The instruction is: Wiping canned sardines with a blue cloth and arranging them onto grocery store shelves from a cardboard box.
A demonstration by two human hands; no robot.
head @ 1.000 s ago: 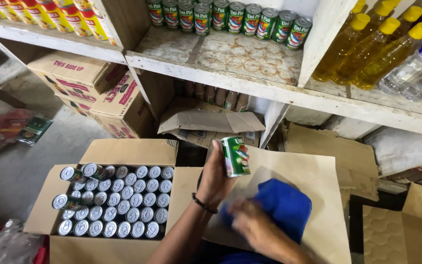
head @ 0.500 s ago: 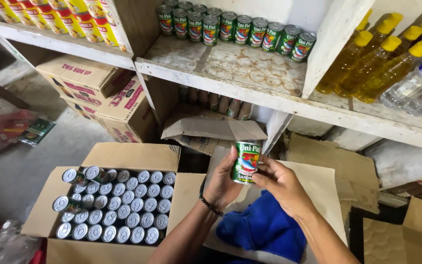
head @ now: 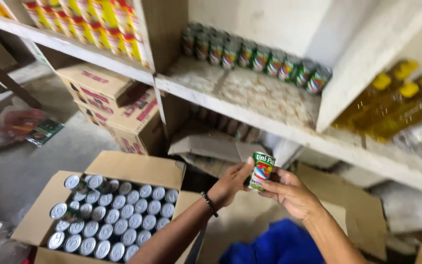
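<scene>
1. Storeroom shelving fills the upper half of the view: a white, worn shelf (head: 269, 105) runs from ten o'clock down toward three o'clock, with a row of green cans (head: 255, 54) lined along its back wall at twelve o'clock and bottles of yellow oil (head: 396, 105) in the next bay at two o'clock.
2. At centre, a single green can (head: 262, 171) sits upright between both hands. The left hand (head: 230, 185) curls around its lower left side and the right hand (head: 289, 193) pinches it from the right with fingertips pressed to the label; both grips are closed on the can.
3. An open cardboard box (head: 137, 168) of silver-topped cans lies at eight o'clock, well below the shelf. A blue cloth (head: 274, 244) sits at six o'clock, under the right forearm.
4. To handle the can well, I would judge it wise to keep it upright, let one hand take the full wrap around the body before the other lets go, and keep the label facing outward like the row above.
5. The bare shelf front gives room; sliding the can back until it is just beside the end of the row would keep that line even.
</scene>
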